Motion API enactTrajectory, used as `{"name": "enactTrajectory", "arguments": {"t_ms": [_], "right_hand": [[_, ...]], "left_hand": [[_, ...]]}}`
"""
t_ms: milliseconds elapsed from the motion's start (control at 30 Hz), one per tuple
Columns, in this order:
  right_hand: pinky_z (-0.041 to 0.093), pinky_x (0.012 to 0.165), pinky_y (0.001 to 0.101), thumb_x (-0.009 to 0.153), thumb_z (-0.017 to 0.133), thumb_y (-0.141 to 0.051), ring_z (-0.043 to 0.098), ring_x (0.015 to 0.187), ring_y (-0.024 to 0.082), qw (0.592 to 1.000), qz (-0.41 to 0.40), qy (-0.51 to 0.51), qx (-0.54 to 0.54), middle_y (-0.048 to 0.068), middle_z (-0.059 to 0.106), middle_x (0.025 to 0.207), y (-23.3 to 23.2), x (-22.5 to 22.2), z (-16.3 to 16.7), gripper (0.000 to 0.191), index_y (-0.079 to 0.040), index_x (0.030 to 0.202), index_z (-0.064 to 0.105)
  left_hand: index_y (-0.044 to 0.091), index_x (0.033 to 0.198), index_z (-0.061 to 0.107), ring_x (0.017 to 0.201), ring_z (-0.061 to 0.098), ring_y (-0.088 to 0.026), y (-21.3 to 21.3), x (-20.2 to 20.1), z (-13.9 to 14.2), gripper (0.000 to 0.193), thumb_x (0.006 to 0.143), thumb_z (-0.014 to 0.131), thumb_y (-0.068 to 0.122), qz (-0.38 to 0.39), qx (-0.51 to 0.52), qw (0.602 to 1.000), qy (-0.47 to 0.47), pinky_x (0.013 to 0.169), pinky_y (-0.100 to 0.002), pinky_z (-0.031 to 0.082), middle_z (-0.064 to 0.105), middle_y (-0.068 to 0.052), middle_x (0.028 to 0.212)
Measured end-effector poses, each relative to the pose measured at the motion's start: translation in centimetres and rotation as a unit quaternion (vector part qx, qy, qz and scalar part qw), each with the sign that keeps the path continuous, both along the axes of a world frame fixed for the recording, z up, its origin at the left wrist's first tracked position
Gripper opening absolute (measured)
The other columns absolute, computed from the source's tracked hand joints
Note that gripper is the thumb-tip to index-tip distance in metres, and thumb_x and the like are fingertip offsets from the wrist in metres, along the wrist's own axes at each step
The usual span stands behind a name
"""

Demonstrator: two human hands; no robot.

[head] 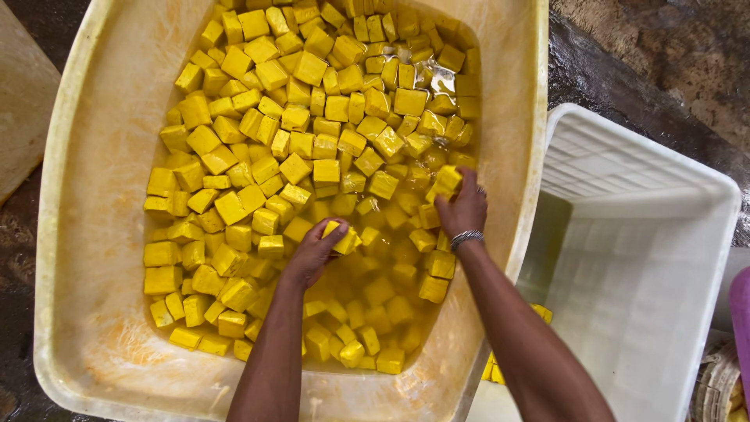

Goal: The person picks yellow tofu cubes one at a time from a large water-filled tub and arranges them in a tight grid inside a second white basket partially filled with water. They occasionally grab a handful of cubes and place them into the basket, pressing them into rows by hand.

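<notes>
Small food-processing workshop, not a home kitchen. Big cream plastic tub (94,234) packed with bulk yellow cubes (258,141) soaking in yellow liquid, white plastic crate (656,258) near right, wet dark rough floor (625,70) far right.

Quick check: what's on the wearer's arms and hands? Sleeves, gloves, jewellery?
Both forearms are bare, with no sleeves in view and no gloves. The right hand has a silver metal link bracelet at the wrist. The left hand wears nothing visible.
</notes>
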State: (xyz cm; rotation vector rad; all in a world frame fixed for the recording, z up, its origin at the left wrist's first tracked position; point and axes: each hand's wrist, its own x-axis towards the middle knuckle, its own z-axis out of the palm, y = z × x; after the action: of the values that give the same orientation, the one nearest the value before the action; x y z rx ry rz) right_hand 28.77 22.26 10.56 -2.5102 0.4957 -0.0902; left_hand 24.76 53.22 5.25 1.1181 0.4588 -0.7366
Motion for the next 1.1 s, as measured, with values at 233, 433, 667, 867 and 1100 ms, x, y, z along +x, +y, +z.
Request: {"name": "enactTrajectory", "arguments": {"t_ms": [233,433,667,867,1100], "right_hand": [[0.050,0.095,0.0527,0.077,0.076,-0.009,0.058,0.117,0.045,1.000,0.017,0.006,-0.010,0.023,0.056,0.133,3.6,-4.9,-4.4,0.075,-0.019,0.144,0.043],[0.053,0.091,0.0535,0.078,0.084,-0.020,0.062,0.112,0.045,0.997,0.074,0.025,-0.018,0.022,0.054,0.133,4.5,-3.8,-4.4,0.082,-0.024,0.145,0.038],[0.054,0.087,0.0554,0.077,0.080,-0.013,0.062,0.107,0.048,0.987,0.114,0.105,-0.037,0.022,0.047,0.138,4.4,-4.0,-5.4,0.083,-0.027,0.145,0.034],[0.055,0.085,0.0529,0.071,0.076,-0.004,0.061,0.104,0.048,0.979,0.186,0.083,-0.022,0.027,0.048,0.134,3.9,-3.2,-6.0,0.085,-0.019,0.144,0.035],[0.056,0.095,0.0437,0.072,0.087,-0.007,0.065,0.111,0.034,0.972,0.051,0.101,0.208,0.018,0.060,0.127,2.8,-0.9,-3.2,0.087,-0.010,0.140,0.032]], "left_hand": [[0.014,0.126,0.063,0.109,0.068,-0.018,4.0,-0.6,-0.2,0.043,0.088,0.077,0.029,0.134,-0.125,0.983,0.026,0.095,-0.039,0.056,0.067,-0.002,0.121],[0.014,0.135,0.060,0.095,0.063,-0.021,2.4,0.1,-0.9,0.070,0.075,0.087,0.037,-0.115,0.133,0.982,-0.069,0.082,-0.035,0.054,0.068,-0.008,0.110],[-0.001,0.123,0.069,0.102,0.073,-0.026,-0.2,0.1,-1.9,0.075,0.063,0.086,0.040,-0.340,0.218,0.902,-0.151,0.090,-0.035,0.056,0.077,-0.018,0.115],[-0.004,0.136,0.047,0.116,0.067,-0.032,-0.6,-0.7,-2.1,0.103,0.055,0.093,0.041,-0.336,0.265,0.893,-0.140,0.100,-0.037,0.051,0.068,-0.021,0.125],[-0.005,0.127,0.063,0.114,0.069,-0.031,-1.1,-0.9,-2.3,0.093,0.054,0.090,0.046,-0.384,0.286,0.874,-0.084,0.098,-0.039,0.053,0.070,-0.021,0.125]]}}
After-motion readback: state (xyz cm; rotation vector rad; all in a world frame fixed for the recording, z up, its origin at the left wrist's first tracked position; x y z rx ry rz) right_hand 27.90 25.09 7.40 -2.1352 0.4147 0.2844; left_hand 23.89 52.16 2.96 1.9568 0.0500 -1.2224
